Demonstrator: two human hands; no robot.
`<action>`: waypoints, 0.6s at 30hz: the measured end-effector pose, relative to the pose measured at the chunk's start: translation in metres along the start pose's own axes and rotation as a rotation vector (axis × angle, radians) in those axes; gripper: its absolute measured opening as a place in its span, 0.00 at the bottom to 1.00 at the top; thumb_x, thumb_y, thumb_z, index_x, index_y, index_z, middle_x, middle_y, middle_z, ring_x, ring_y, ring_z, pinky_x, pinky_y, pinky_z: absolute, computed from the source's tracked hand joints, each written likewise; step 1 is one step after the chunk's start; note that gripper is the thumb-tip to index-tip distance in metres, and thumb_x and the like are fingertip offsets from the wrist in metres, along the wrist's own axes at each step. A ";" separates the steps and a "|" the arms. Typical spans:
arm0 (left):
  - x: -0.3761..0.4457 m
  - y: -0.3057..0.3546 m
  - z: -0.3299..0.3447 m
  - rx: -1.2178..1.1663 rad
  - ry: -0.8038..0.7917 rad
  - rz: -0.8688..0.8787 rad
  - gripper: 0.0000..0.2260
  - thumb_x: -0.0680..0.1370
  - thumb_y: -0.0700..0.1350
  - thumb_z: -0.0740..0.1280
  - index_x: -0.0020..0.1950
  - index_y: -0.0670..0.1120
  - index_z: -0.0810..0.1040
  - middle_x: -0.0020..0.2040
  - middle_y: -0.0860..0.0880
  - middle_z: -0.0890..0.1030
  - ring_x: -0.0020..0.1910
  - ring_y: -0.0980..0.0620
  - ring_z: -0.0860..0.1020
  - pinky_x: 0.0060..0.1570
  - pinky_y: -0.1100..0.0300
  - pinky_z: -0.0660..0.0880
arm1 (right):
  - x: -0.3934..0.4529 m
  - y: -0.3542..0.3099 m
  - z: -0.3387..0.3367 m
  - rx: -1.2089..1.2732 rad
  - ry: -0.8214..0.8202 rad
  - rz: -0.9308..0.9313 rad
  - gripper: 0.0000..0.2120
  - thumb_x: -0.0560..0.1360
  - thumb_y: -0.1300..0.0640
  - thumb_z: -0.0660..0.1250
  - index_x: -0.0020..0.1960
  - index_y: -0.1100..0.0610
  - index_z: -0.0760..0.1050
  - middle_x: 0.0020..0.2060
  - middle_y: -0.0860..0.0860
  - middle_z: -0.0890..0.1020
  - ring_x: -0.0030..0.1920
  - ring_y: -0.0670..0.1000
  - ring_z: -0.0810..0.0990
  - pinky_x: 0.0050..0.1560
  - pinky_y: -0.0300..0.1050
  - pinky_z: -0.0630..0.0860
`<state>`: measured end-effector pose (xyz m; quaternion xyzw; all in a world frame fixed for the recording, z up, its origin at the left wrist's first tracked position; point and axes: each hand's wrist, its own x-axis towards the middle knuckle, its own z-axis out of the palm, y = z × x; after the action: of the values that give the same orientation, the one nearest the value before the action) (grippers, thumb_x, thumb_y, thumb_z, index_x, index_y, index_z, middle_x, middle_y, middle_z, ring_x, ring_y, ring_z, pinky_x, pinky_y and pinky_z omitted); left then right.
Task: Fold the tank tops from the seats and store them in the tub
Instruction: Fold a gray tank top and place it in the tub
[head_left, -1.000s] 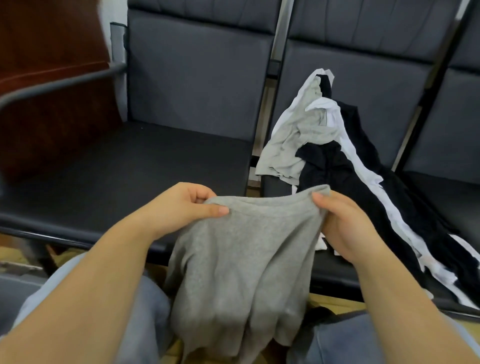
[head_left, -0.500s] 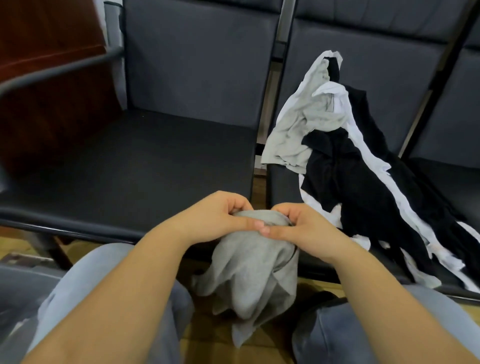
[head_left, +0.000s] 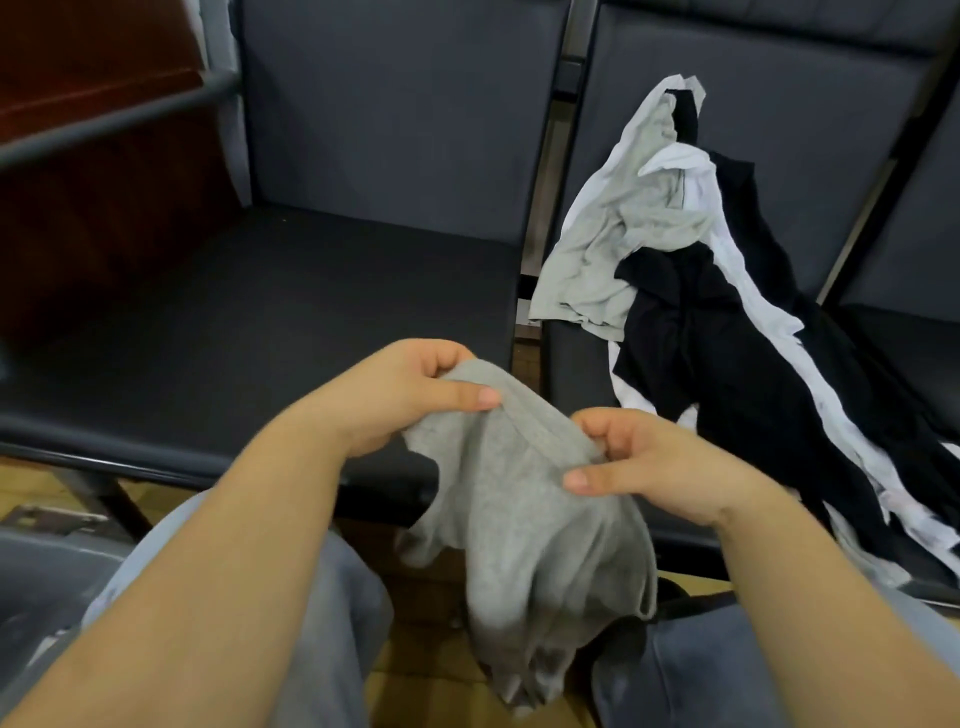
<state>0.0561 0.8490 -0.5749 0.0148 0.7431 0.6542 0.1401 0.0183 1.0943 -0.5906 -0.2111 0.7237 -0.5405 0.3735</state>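
Half a second on, both hands have drawn slightly apart along the top edge of the grey tank top (head_left: 524, 525), which had been bunched tightly between them; the fabric now spreads a little wider and hangs longer between the person's knees. The left hand (head_left: 410, 395) pinches the upper edge, thumb laid flat over the ribbed hem and fingers curled behind the cloth. The right hand (head_left: 654, 467) grips the same edge just beside it, thumb out in front and fingers folded over the gathered fabric. Neither hand is open; both are closed firmly on the garment. The tank top hangs loose and crumpled below the hands, in front of the near edge of the dark padded seats, its lower end hanging down between the person's legs in light grey trousers (head_left: 311, 597). On the right-hand seat (head_left: 571, 374) lies a heap of unfolded tank tops (head_left: 691, 312): a pale grey one on top at the left, black and white ones tangled beneath and trailing toward the right. The left-hand seat (head_left: 291, 312) sits just beside it, a metal armrest (head_left: 104, 124) at its far left.
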 end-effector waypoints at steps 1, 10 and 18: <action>0.003 -0.002 0.010 -0.036 -0.014 0.019 0.11 0.66 0.46 0.73 0.44 0.44 0.78 0.40 0.48 0.82 0.40 0.52 0.80 0.40 0.59 0.77 | 0.005 0.001 0.007 0.006 -0.006 -0.006 0.16 0.68 0.61 0.74 0.54 0.61 0.78 0.48 0.55 0.84 0.51 0.53 0.83 0.51 0.44 0.79; 0.026 -0.012 0.041 -0.264 0.080 0.117 0.13 0.68 0.39 0.74 0.51 0.45 0.77 0.45 0.49 0.83 0.46 0.51 0.82 0.46 0.57 0.79 | 0.013 -0.005 0.018 0.027 0.227 -0.125 0.17 0.68 0.55 0.71 0.54 0.62 0.80 0.49 0.55 0.85 0.52 0.53 0.84 0.54 0.46 0.80; 0.027 -0.011 0.040 -0.452 0.059 0.115 0.16 0.68 0.42 0.70 0.55 0.42 0.79 0.47 0.48 0.84 0.48 0.52 0.82 0.47 0.60 0.80 | -0.001 -0.006 0.015 0.088 0.287 -0.167 0.18 0.69 0.55 0.69 0.57 0.63 0.78 0.50 0.54 0.85 0.51 0.52 0.84 0.50 0.42 0.81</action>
<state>0.0413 0.8917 -0.5952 0.0062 0.5797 0.8108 0.0805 0.0298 1.0839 -0.5868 -0.1748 0.7251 -0.6255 0.2289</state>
